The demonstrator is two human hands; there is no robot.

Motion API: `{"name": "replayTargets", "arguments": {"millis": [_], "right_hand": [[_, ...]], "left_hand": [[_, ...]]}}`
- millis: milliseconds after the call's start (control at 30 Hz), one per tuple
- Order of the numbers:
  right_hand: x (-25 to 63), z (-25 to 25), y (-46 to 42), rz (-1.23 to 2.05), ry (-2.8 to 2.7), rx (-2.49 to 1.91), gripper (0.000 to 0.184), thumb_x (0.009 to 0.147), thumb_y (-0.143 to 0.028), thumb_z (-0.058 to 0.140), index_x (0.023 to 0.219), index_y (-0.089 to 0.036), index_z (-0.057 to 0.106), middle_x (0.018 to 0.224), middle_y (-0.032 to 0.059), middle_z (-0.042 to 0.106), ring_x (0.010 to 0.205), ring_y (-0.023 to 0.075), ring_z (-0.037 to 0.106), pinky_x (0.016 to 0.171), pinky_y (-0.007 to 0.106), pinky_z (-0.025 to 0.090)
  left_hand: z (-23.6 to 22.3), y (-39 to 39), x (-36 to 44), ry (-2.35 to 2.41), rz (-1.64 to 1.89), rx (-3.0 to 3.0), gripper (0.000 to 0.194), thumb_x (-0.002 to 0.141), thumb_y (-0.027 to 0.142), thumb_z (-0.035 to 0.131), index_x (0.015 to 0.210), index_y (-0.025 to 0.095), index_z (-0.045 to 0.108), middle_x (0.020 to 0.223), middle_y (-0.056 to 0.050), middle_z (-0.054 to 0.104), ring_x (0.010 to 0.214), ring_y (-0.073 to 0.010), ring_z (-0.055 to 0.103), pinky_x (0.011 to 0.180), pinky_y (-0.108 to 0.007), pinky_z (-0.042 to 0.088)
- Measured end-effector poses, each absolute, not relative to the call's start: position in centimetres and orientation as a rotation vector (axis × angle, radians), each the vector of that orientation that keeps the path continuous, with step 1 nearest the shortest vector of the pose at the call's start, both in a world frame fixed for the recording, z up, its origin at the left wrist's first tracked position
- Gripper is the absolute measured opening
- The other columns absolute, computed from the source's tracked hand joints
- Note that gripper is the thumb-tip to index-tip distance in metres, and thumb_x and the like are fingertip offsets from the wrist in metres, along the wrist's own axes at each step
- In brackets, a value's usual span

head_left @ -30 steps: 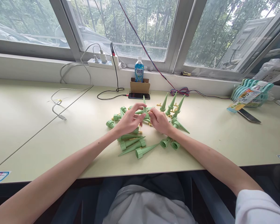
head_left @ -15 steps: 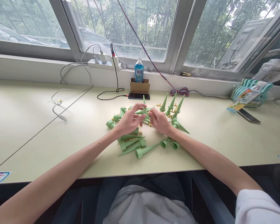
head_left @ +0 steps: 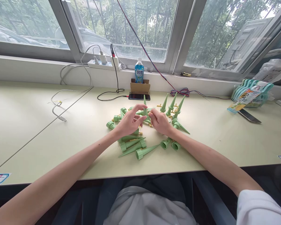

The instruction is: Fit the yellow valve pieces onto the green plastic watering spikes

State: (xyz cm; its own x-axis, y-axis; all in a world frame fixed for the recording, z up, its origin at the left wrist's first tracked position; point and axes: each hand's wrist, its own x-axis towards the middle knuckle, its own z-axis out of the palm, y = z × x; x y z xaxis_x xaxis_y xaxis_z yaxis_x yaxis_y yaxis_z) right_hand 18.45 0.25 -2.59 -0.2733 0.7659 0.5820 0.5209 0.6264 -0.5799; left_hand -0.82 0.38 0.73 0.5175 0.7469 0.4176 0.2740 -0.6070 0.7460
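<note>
A heap of green plastic cone spikes [head_left: 134, 145] lies on the pale green table [head_left: 61, 137]. Three spikes [head_left: 172, 105] stand upright behind the heap. My left hand [head_left: 129, 123] and my right hand [head_left: 160, 122] meet above the heap. Between them stands one green spike [head_left: 145, 107], tip up. Both hands have their fingers pinched around its lower part. A small yellow piece shows under the fingers, but I cannot make out how it sits.
A phone [head_left: 139, 96] lies in front of a cardboard stand [head_left: 140, 86] with a blue bottle [head_left: 139, 70] behind it. Cables [head_left: 61, 93] and a power strip [head_left: 103, 64] are at the back left. Teal packaged items [head_left: 250, 93] sit at the right.
</note>
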Motion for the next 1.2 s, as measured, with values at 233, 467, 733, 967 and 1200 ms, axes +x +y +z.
{"name": "replayTargets", "arguments": {"millis": [233,467,733,967,1200], "right_hand": [[18.45,-2.48,0.22,0.352,-1.952,-1.014,0.033,0.103,-0.043,0.032,0.078,-0.023,0.037,0.058,-0.0043,0.05,0.05,0.0102,0.042,0.054,0.024,0.035],[18.42,-2.42,0.17,0.362,-1.949,-1.023,0.032,0.103,-0.042,0.033,0.079,-0.022,0.038,0.058,-0.0045,0.05,0.05,0.0103,0.042,0.054,0.024,0.035],[18.47,-2.48,0.14,0.367,-1.949,-1.022,0.032,0.103,-0.044,0.033,0.079,-0.022,0.039,0.056,-0.0048,0.049,0.05,0.0105,0.042,0.054,0.024,0.035],[18.4,-2.46,0.18,0.38,-1.941,-1.027,0.034,0.103,-0.045,0.032,0.078,-0.022,0.038,0.057,-0.0044,0.049,0.049,0.0105,0.041,0.054,0.025,0.033],[18.45,-2.46,0.16,0.397,-1.943,-1.026,0.035,0.102,-0.046,0.033,0.078,-0.023,0.038,0.057,-0.0043,0.05,0.049,0.0106,0.042,0.053,0.025,0.034]], "left_hand": [[0.78,0.35,-0.84,0.829,0.987,2.191,0.034,0.093,0.037,0.051,0.125,0.026,0.047,0.122,-0.008,0.06,0.061,-0.0076,0.064,0.052,-0.021,0.054],[0.88,0.27,-0.84,0.849,0.995,2.258,0.032,0.094,0.035,0.051,0.125,0.026,0.047,0.114,-0.005,0.062,0.06,-0.0078,0.063,0.055,-0.022,0.054],[0.97,0.27,-0.9,0.863,0.976,2.344,0.033,0.094,0.033,0.049,0.126,0.026,0.047,0.083,0.0,0.064,0.055,-0.0104,0.059,0.052,-0.023,0.049],[0.87,0.33,-0.94,0.866,0.985,2.404,0.033,0.094,0.032,0.049,0.126,0.025,0.046,0.08,0.001,0.064,0.055,-0.0111,0.06,0.058,-0.025,0.049],[0.94,0.27,-0.91,0.887,0.968,2.399,0.034,0.094,0.032,0.049,0.127,0.026,0.046,0.083,0.0,0.064,0.057,-0.0118,0.06,0.059,-0.026,0.05]]}}
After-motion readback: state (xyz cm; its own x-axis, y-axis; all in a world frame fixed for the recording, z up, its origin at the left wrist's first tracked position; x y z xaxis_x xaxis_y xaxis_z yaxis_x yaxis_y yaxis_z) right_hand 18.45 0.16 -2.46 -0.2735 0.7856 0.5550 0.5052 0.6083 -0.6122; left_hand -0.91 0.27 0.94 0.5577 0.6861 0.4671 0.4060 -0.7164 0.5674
